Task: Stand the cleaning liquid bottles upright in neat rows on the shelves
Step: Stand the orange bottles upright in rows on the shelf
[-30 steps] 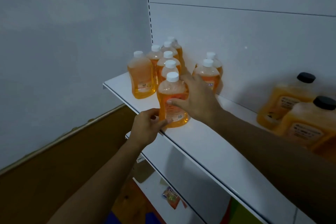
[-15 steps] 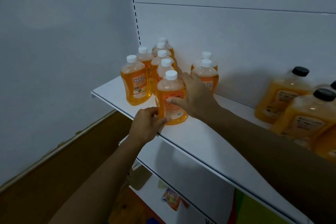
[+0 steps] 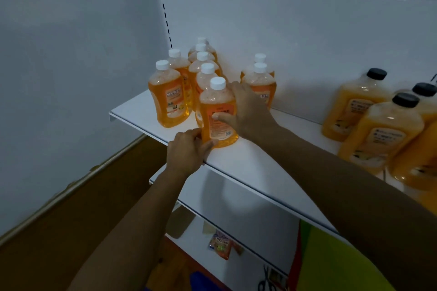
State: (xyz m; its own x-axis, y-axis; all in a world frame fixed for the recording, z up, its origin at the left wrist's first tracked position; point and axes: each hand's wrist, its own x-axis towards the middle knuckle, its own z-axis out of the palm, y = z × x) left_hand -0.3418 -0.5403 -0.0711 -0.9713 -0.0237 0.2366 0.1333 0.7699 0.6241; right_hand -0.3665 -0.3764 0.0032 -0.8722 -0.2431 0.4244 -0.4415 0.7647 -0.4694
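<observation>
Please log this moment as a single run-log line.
both hands on front bottle | left hand grips base | right hand grips side | bottle upright on shelf

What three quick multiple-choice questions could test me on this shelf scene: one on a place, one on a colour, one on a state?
1. Where does the front bottle stand?
A. near the shelf's front edge
B. on the floor
C. against the back wall

2. What colour are the caps of the big bottles at right?
A. white
B. black
C. red

3. How is the front bottle?
A. lying flat
B. upside down
C. upright, held

Answers: 1 A, it stands by the shelf edge. 2 B, dark lids show. 3 C, left hand and right hand hold it, cap up.
</observation>
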